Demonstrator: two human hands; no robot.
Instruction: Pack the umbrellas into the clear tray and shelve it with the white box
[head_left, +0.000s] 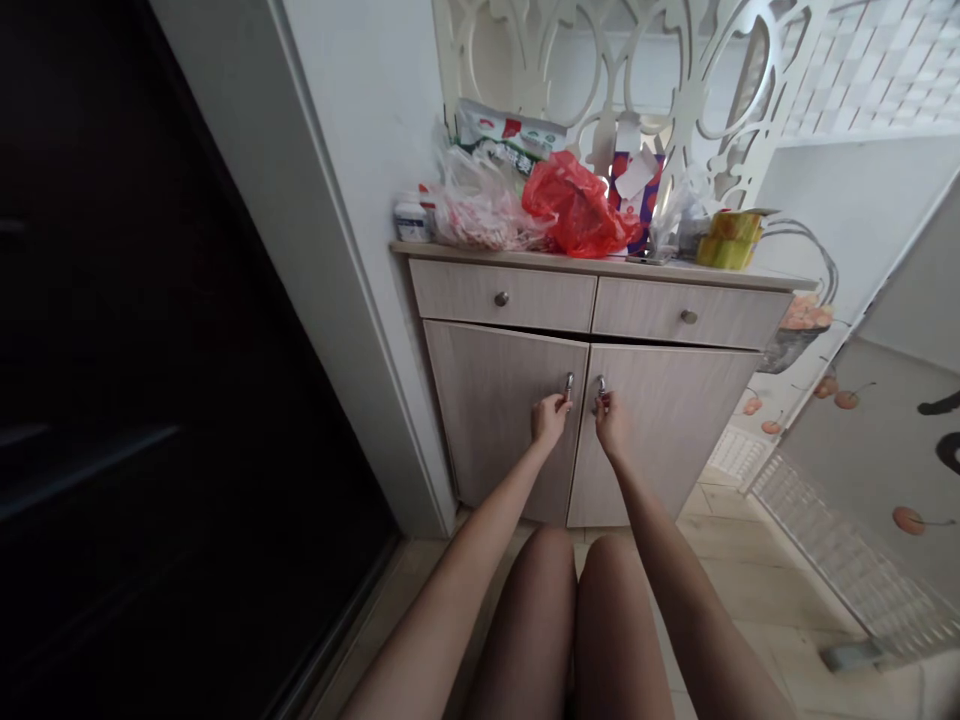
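Note:
My left hand is closed on the metal handle of the left cabinet door. On the right cabinet door, my right hand grips the matching handle. Both doors stand slightly ajar, with a dark gap along their top edges. Above them the cabinet has two drawers with round knobs, the left drawer and the right drawer, both closed. The inside of the cabinet is hidden.
A red plastic bag, a clear bag, a white jar and yellow tape rolls lie on the cabinet top. A white wall stands left. My knees are close before the doors.

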